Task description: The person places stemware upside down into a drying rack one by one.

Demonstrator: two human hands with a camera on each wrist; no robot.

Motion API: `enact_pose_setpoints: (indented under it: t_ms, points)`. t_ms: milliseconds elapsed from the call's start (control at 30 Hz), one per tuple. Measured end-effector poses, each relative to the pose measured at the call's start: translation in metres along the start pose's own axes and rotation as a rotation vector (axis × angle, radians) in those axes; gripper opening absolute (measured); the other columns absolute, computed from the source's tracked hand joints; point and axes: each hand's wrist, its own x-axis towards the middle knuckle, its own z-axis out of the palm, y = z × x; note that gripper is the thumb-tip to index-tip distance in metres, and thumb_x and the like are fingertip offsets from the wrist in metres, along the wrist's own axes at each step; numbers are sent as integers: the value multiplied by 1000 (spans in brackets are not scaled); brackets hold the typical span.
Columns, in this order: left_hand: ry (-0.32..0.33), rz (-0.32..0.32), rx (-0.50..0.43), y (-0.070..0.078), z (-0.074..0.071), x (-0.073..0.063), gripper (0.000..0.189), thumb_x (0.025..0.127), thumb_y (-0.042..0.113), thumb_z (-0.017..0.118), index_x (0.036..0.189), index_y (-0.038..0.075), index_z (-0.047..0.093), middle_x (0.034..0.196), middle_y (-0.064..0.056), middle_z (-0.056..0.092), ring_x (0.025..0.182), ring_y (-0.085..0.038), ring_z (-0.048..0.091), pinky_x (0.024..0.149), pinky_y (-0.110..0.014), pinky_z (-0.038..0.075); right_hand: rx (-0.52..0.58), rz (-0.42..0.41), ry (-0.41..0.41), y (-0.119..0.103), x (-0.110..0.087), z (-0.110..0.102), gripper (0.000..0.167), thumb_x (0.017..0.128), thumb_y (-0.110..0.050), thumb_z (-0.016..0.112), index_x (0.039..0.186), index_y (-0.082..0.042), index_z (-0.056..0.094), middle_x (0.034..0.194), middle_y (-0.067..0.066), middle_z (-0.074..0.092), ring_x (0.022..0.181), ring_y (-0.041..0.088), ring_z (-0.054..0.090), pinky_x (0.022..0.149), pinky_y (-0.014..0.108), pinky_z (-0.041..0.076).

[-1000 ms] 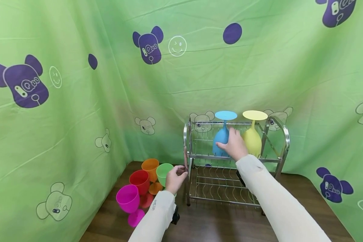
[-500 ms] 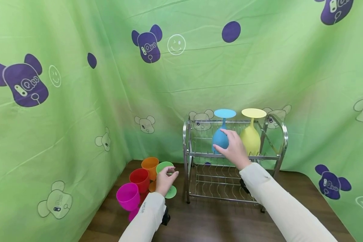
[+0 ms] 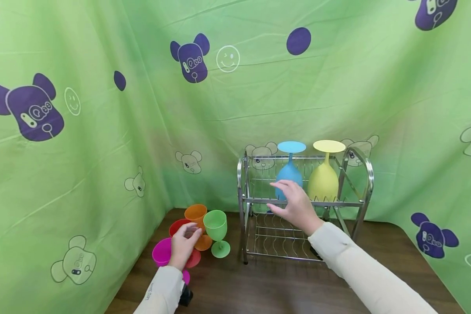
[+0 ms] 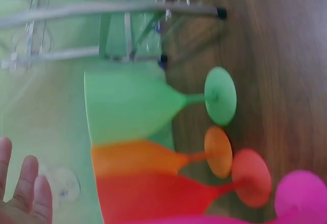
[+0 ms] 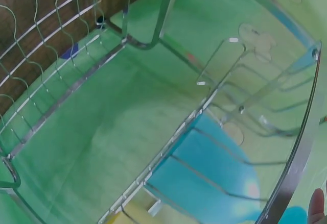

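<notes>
A blue goblet (image 3: 291,173) and a yellow goblet (image 3: 324,183) stand upside down on the upper tier of the metal dish rack (image 3: 304,202). In front of the blue one is my right hand (image 3: 296,207), thumb and fingers spread around nothing. My left hand (image 3: 184,245) hovers over the upright goblets at the left, fingers loosely bent and holding nothing. It partly covers the red goblet (image 3: 176,226) and the magenta goblet (image 3: 162,250). Behind and beside it stand the orange goblet (image 3: 196,213) and the green goblet (image 3: 216,224).
The rack's lower tier (image 3: 284,239) has wavy wire slots. A brown wooden table (image 3: 267,288) carries the rack and the upright goblets. Green printed cloth (image 3: 235,117) hangs close behind the rack and along the left side.
My left hand has moved left from the rack's post, past the green goblet, to the red and magenta ones. My right hand has drawn away from the blue goblet, down and towards me.
</notes>
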Motion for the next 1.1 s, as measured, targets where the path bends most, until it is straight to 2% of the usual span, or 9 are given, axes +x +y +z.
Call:
enact_pose_setpoints:
  t_ms: [133,267,367,500,667,800,933,1033,1100]
  points:
    - [158,29,-16,-4,-21,-4,19,84,1,70,100,-6,66,86,-12,68,73,-2,56,68,-16,46,39,-52,-3,-6,-7,7,52,78,-28,75,113,7,61,106,22,61,97,37,58,85,51,47]
    - [299,75,-17,-7,-38,-5,16,83,-2,68,98,-8,66,79,6,65,71,6,52,65,-12,43,89,-57,-48,-15,-14,15,57,88,-46,63,114,5,61,107,20,60,97,35,59,84,48,49]
    - [371,65,-30,-12,-50,-5,16,83,-7,66,98,-12,64,78,16,60,70,6,51,64,-10,42,108,-60,-102,-22,-19,20,54,80,-33,75,115,5,60,109,20,60,98,35,60,83,48,51]
    - [438,3,-36,-22,-64,-9,21,83,-8,64,103,-14,62,76,21,56,70,7,50,64,-9,41,110,-43,-199,-30,-29,24,61,65,-15,85,117,3,59,111,19,59,98,33,60,82,46,52]
    - [524,-103,-49,-38,-76,-15,29,85,-2,63,112,-12,59,78,13,59,71,7,50,64,-7,40,123,20,-306,-36,-43,26,63,66,-17,85,120,2,58,113,15,59,99,30,61,82,44,52]
    - [561,-166,-42,-55,-79,-18,35,81,-9,51,115,-14,56,95,-11,64,73,8,48,66,-7,39,126,61,-356,-37,-56,29,63,68,-18,85,121,2,58,112,14,59,98,28,62,83,42,52]
    - [558,-237,-33,-70,-80,-26,45,75,-14,44,118,-15,54,104,-18,60,73,8,47,66,-7,38,132,109,-410,-42,-69,32,64,69,-21,84,122,0,57,114,13,58,99,27,62,84,42,52]
    - [504,-305,-52,-80,-81,-34,49,74,-14,47,124,-14,51,108,-20,57,72,6,47,64,-6,39,153,161,-459,-49,-78,33,64,71,-24,83,125,-1,56,117,12,57,101,27,61,85,42,51]
    - [433,-333,-60,-87,-79,-39,53,74,-15,49,127,-15,47,114,-28,53,76,1,49,65,-7,39,167,207,-494,-54,-84,34,64,73,-25,82,127,-2,55,119,12,56,103,27,61,86,42,51]
